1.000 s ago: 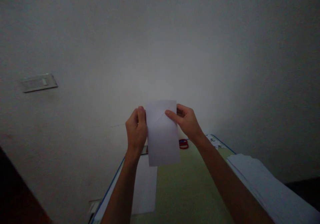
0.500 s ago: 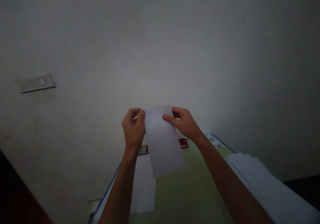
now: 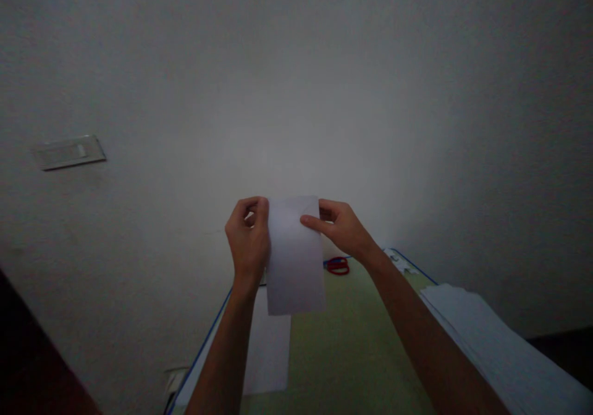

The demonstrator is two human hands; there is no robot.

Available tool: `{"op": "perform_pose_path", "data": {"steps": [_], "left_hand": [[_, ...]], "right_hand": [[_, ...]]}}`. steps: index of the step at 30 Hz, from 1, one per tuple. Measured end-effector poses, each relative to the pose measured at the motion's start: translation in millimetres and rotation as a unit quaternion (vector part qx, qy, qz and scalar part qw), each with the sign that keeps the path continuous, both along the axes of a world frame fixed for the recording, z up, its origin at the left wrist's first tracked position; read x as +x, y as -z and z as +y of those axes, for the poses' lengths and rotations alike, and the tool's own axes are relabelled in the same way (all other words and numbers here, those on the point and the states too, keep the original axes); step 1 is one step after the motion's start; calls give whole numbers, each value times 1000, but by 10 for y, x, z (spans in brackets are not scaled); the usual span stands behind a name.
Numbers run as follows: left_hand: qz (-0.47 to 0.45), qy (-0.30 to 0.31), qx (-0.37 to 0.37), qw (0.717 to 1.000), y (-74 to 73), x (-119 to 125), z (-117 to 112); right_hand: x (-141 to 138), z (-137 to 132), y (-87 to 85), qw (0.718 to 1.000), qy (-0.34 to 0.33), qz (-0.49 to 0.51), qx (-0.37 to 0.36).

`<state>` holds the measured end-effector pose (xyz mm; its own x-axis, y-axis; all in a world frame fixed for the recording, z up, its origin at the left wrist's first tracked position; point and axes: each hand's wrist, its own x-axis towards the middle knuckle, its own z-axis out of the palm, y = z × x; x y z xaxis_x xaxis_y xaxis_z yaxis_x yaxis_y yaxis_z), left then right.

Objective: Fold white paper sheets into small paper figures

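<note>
Both of my hands hold up one white sheet of paper [image 3: 295, 267], which hangs above the far part of the table. My left hand [image 3: 249, 236] pinches its upper left edge, the fingers curled. At the upper right edge, my right hand [image 3: 340, 226] has its thumb on the front of the sheet and its fingers behind. Another white sheet [image 3: 269, 353] lies on the table below my left forearm. Behind the held paper, red-handled scissors [image 3: 338, 266] lie on the table, their blades partly hidden.
The green table [image 3: 352, 347] has a blue edge and stands against a grey wall [image 3: 296, 81]. A stack of white paper [image 3: 491, 335] lies at the right. Paper scraps [image 3: 402, 262] sit in the far right corner. A switch plate [image 3: 69, 152] is on the wall at left.
The bottom of the held sheet has swung left and up, so the paper hangs straighter and more of the scissors shows. Both hands keep their grip in nearly the same place.
</note>
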<state>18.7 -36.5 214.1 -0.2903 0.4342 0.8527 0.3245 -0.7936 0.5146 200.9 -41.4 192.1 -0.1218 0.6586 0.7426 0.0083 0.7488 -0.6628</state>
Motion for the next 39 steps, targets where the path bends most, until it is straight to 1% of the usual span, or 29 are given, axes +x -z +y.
{"op": "perform_pose_path", "data": {"steps": [6, 8, 10, 12, 14, 17, 19, 22, 25, 28, 31, 33, 35, 36, 38, 39], "left_hand": [[-6, 18, 19, 1000, 33, 9, -19], [-17, 46, 20, 999, 31, 14, -24], [-20, 89, 9, 996, 21, 8, -23], [-6, 131, -22, 991, 9, -14, -21], [34, 175, -80, 981, 6, -45, -23], [118, 249, -168, 946, 30, -80, -33], [147, 278, -201, 928, 53, -91, -37], [138, 277, -227, 923, 67, -108, -30], [118, 240, -240, 933, 55, -151, 3], [84, 200, -252, 943, 49, -207, 58], [66, 167, -260, 949, 61, -240, 107], [57, 154, -256, 952, 70, -235, 122], [40, 159, -250, 954, 73, -211, 126], [27, 168, -248, 954, 71, -194, 124], [-3, 203, -256, 945, 57, -160, 109], [-16, 228, -266, 936, 46, -144, 96]], "right_hand": [[1, -12, 0, 999, -20, 31, -11], [1, -24, -8, 999, -13, 44, -6], [1, -34, -22, 998, 4, 64, 1], [3, -38, -39, 995, 27, 96, 14], [10, -36, -54, 988, 55, 140, 29], [30, -31, -64, 976, 99, 186, 48], [43, -38, -64, 975, 112, 185, 59], [58, -63, -73, 978, 103, 164, 73], [83, -94, -92, 981, 107, 131, 90], [125, -132, -109, 979, 156, 42, 123], [161, -184, -115, 963, 200, -62, 168], [169, -214, -112, 951, 229, -102, 183], [164, -226, -105, 943, 246, -129, 182], [157, -225, -101, 942, 245, -139, 182], [139, -208, -90, 945, 220, -149, 191], [128, -195, -84, 947, 205, -151, 195]]}}
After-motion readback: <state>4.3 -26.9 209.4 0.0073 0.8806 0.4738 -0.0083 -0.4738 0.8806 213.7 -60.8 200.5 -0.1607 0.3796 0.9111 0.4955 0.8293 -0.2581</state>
